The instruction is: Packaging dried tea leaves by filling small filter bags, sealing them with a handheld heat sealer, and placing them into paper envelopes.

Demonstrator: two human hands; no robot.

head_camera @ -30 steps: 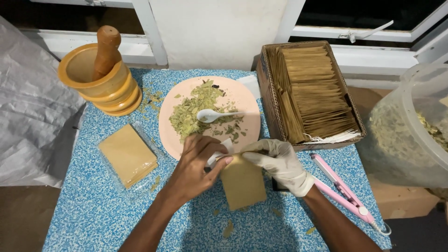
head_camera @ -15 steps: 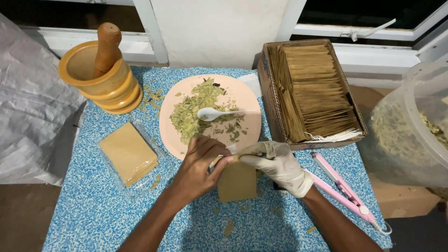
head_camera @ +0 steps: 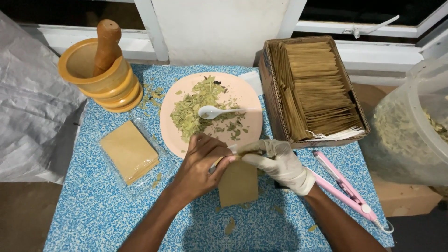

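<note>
Both forearms come up from the near edge of the blue speckled table (head_camera: 93,205) and meet over its middle, where the two hands pinch the top edge of a small brown paper pouch (head_camera: 239,183). The left hand (head_camera: 200,165), bare, curls palm down with its fingers closed on the pouch's upper left corner; the right hand (head_camera: 279,163), in a white glove, has thumb and forefinger pressed on the upper right, the wrist bent inward. The pouch hangs below the fingers, flat and roughly upright against the table, just short of the near rim of the pink plate (head_camera: 245,95). A few leaf crumbs lie on the bare stretch of table toward the near edge. To the right, a pink heat sealer (head_camera: 345,189) lies slantwise near the table's right edge, close beside the gloved wrist. To the left, a clear packet of tan pouches (head_camera: 129,151) lies well apart from the hands. Beyond the hands the plate carries a heap of dried green leaves (head_camera: 196,105) and a white plastic spoon (head_camera: 212,112). Farther back, a wooden mortar with pestle (head_camera: 100,70) stands at the left corner, and a cardboard box of stacked brown pouches (head_camera: 317,88) fills the right corner. A clear tub of leaves (head_camera: 410,126) sits off the table's right side.
</note>
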